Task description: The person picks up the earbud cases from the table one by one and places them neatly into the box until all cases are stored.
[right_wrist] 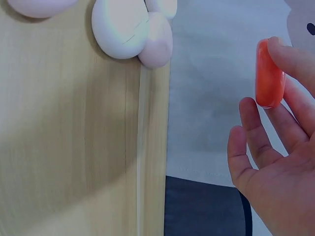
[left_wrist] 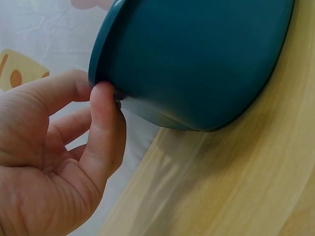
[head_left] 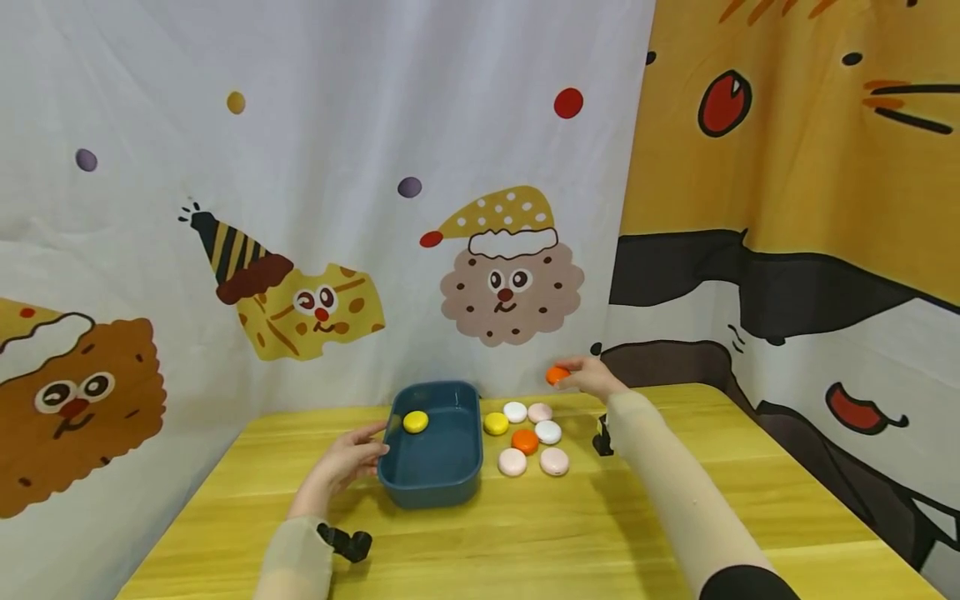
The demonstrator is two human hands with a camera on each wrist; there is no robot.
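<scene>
Right hand (head_left: 596, 380): the thumb and fingers clamp an orange disc (head_left: 557, 375) at its edge; the lower fingers spread apart, clear of the disc. The disc is off the table, at the far edge, to the right of the tub. The right wrist view shows it edge-on against the curtain.

Left hand (head_left: 342, 461): the thumb and index finger pinch the rim at the left side of the blue tub (head_left: 429, 497). The other fingers curl loosely behind the thumb.

The tub rests on the wooden table (head_left: 465, 558), open side up. It contains 1 yellow disc (head_left: 416, 422), positioned toward the far left of the floor.

To the right of the tub, 7 loose discs form a close group on the table:
- 1 yellow disc (head_left: 497, 423), just beside the right wall of the tub.
- 2 white discs (head_left: 515, 412), 1 at the far side and 1 at the right.
- 3 pale pink discs (head_left: 554, 462), 1 at the far side and 2 at the near side.
- 1 second orange disc (head_left: 525, 442), in the middle of the group.

Each forearm wears a pale sleeve (head_left: 667, 471). A black wrist mount (head_left: 345, 542) is attached at each cuff. Behind the table hangs a white curtain (head_left: 322, 125) printed with cartoon foods in hats; a yellow printed section (head_left: 690, 183) extends at the right.
</scene>
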